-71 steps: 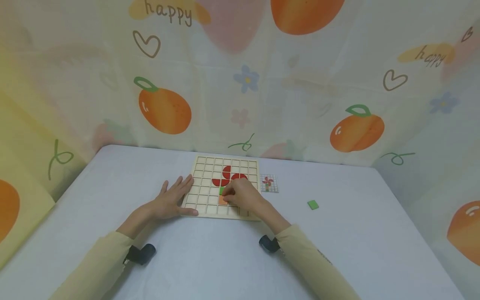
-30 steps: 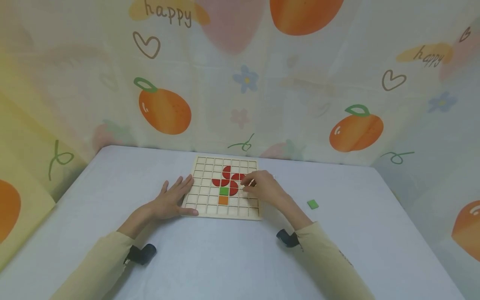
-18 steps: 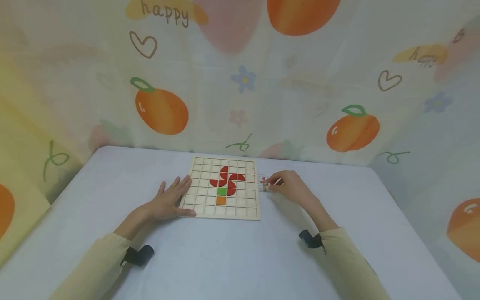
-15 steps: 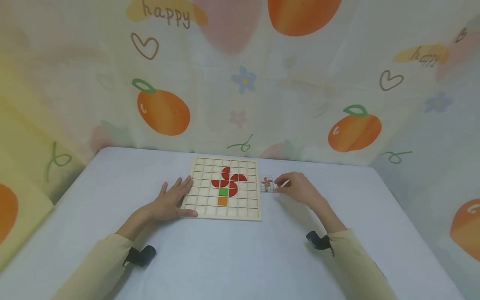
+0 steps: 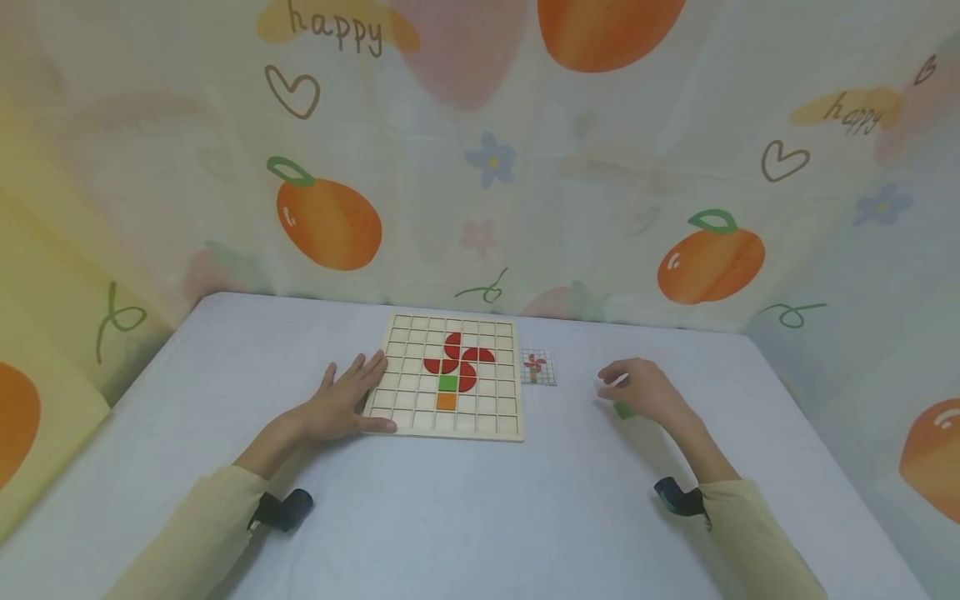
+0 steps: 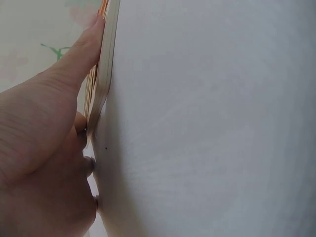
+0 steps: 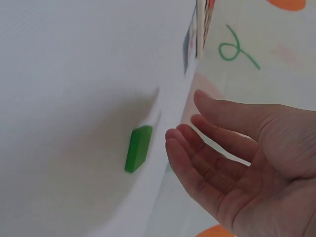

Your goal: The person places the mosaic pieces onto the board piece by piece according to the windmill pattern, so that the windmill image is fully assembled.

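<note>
A wooden grid board [image 5: 405, 421] lies on the table, bearing red quarter-round tiles [image 5: 467, 377] in a pinwheel, a green square tile [image 5: 447, 383] and an orange square tile [image 5: 446, 402] under it. My left hand [image 5: 341, 402] rests with spread fingers at the board's left edge, its thumb on the front rim, as the left wrist view also shows. Over the table to the right, my right hand [image 5: 641, 390] hovers with loosely bent fingers and nothing between them. Below it a loose green tile [image 7: 139, 149] lies on the cloth, partly hidden by the hand in the head view.
A small pattern card [image 5: 538, 367] with a printed pinwheel lies against the board's right side. White cloth [image 5: 450, 517] covers the table. Behind it hangs a curtain [image 5: 585, 183] printed with oranges. Each wrist wears a dark camera [image 5: 291, 509].
My right hand has lifted off the orange tile on the board and moved right, past the card, to above the loose green tile. The left hand has stayed put.
</note>
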Demonstrator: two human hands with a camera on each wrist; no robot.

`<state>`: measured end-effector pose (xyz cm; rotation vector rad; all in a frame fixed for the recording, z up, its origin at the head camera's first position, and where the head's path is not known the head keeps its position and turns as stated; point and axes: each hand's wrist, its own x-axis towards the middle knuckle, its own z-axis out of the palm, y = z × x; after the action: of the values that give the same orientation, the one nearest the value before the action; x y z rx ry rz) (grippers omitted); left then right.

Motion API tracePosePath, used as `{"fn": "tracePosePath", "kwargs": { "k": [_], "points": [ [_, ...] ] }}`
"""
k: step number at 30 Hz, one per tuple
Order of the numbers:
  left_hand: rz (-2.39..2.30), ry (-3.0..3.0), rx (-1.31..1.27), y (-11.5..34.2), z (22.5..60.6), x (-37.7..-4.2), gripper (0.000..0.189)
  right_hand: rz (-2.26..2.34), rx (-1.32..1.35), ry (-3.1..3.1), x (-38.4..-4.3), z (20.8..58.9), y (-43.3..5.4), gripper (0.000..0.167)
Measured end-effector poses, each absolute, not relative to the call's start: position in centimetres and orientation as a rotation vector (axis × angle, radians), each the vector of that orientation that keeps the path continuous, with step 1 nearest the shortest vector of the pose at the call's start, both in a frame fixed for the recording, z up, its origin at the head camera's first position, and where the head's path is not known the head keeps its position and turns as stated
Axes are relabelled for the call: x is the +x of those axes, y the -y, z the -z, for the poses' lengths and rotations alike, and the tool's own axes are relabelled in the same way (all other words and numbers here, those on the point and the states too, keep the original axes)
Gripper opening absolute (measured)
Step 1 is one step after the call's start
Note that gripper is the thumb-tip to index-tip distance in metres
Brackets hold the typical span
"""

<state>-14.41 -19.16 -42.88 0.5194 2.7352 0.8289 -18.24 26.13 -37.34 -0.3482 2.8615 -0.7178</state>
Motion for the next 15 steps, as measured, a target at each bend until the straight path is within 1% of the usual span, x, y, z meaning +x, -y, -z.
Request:
{"fn": "tracePosePath", "kwargs": {
  "k": [5, 11, 15],
  "points": [
    [-0.823, -2.738, 0.516, 19.2, 43.0, -14.5, 0.111, 0.699, -0.328, -2.873, -17.7, 37.8, -27.5, 0.031],
    [-0.821, -2.739, 0.513, 19.1, 43.1, -14.5, 0.112, 0.608, -0.21, -2.89, -16.9, 37.8, -28.4, 0.041],
    [-0.822, -2.738, 0.511, 19.1, 43.1, -14.5, 0.112, 0.568, -0.134, -2.876, -16.6, 37.6, -28.9, 0.041]
  ]
}}
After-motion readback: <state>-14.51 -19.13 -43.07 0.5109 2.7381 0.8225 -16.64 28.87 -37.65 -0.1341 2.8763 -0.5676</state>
